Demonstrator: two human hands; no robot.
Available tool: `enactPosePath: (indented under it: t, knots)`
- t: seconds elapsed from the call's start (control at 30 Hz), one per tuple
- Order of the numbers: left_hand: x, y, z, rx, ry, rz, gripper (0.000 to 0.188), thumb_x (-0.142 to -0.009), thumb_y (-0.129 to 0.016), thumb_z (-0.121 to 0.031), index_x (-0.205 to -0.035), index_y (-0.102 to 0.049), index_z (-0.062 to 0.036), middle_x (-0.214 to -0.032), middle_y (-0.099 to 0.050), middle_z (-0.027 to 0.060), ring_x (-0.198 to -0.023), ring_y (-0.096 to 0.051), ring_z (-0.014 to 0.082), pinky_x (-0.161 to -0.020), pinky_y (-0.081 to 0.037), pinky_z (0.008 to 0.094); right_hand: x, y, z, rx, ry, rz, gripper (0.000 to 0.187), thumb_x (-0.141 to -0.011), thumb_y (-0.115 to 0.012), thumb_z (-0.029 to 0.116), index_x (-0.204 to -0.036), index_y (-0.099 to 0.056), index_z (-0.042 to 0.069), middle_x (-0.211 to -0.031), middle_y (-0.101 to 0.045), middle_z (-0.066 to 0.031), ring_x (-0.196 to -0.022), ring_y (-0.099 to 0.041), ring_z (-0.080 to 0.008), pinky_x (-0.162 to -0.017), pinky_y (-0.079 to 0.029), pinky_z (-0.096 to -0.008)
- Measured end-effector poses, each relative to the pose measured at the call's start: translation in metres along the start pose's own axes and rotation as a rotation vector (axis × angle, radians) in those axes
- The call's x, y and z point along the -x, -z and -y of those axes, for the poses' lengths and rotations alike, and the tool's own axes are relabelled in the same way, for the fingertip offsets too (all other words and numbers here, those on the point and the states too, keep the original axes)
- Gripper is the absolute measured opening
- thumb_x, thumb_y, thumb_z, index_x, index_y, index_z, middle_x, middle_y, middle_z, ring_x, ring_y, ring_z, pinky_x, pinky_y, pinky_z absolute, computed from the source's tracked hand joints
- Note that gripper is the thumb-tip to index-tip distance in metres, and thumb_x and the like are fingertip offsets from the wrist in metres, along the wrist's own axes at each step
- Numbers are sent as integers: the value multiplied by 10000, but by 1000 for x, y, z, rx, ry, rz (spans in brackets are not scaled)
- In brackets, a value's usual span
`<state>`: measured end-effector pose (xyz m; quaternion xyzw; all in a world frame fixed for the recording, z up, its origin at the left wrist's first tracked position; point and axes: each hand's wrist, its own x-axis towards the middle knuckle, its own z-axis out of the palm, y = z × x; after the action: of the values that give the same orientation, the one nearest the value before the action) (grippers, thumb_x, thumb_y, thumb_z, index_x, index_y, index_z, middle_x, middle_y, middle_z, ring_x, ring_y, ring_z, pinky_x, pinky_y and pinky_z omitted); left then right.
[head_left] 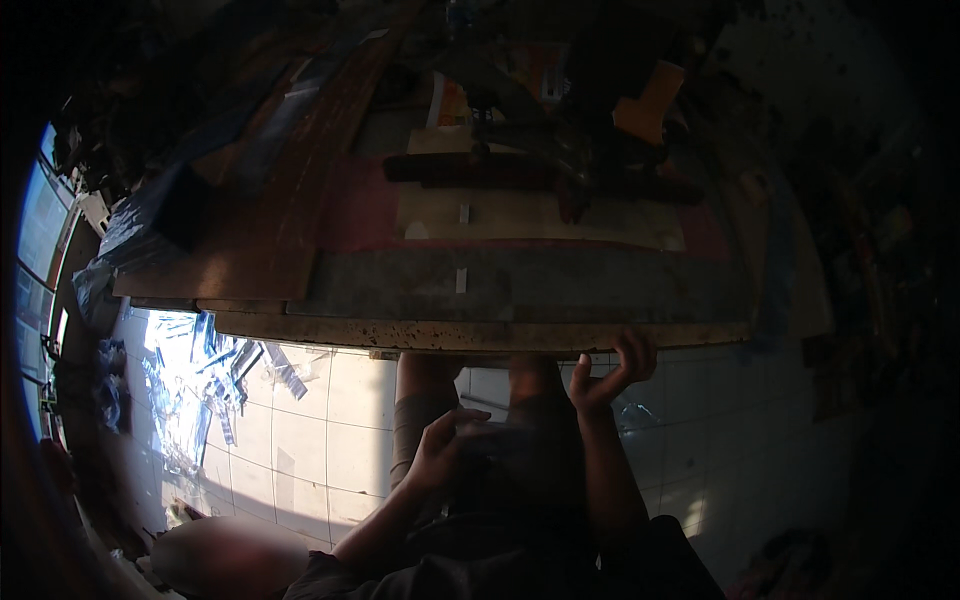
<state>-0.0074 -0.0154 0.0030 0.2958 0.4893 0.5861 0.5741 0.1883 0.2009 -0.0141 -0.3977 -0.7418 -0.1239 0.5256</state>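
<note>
A big table (480, 333) is seen in front of the legs (420, 415). On it, a long dark bar (470, 172) is seen. The right hand (620, 372) is held loosely open by the table's edge. The left hand (440, 445) is held above the legs; its grip cannot be told.

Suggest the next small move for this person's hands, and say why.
Perhaps raise the left hand toward the table's front edge: it is low, over the lap, while the right hand is up at that edge, thumb apart from fingers. Whether the left holds anything is too dark to tell.
</note>
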Motion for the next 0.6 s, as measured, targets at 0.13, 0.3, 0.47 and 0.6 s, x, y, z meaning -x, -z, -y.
enactPosePath:
  t: [0.13, 0.3, 0.47, 0.6]
  knots:
    - [-1, 2, 5, -88, -48, -10, 319, -962, -568, -40, -1268, -641, 9, -1168, -722, 111, -1101, -677, 166, -957, -543, 315, -3, 4, 2, 16, -3, 14, 523, -1010, -566, 455, -1309, -500, 30, -1391, -501, -167, -1353, -381, -382, -1131, -292, -541]
    - [-2, 4, 6, -94, -41, 0, 320, -970, -554, -41, -1275, -636, 13, -1192, -717, 115, -1110, -678, 174, -964, -541, 315, -4, 4, 1, 9, 0, 17, 515, -1008, -571, 450, -1301, -508, 31, -1396, -501, -165, -1350, -386, -376, -1130, -294, -539]
    - [-1, 6, 7, -70, -86, 18, 328, -978, -531, -25, -1287, -629, 20, -1198, -718, 122, -1098, -690, 180, -958, -548, 311, -2, 1, -1, -10, 19, 3, 523, -1006, -571, 439, -1324, -509, 28, -1397, -505, -169, -1355, -393, -390, -1128, -309, -555]
    - [-2, 4, 2, -70, -116, 40, 330, -981, -538, -25, -1296, -630, 14, -1193, -718, 125, -1085, -690, 169, -943, -556, 305, -5, 0, 2, -23, 1, -33, 472, -1002, -582, 443, -1281, -540, 64, -1360, -543, -149, -1314, -445, -383, -1093, -339, -532]
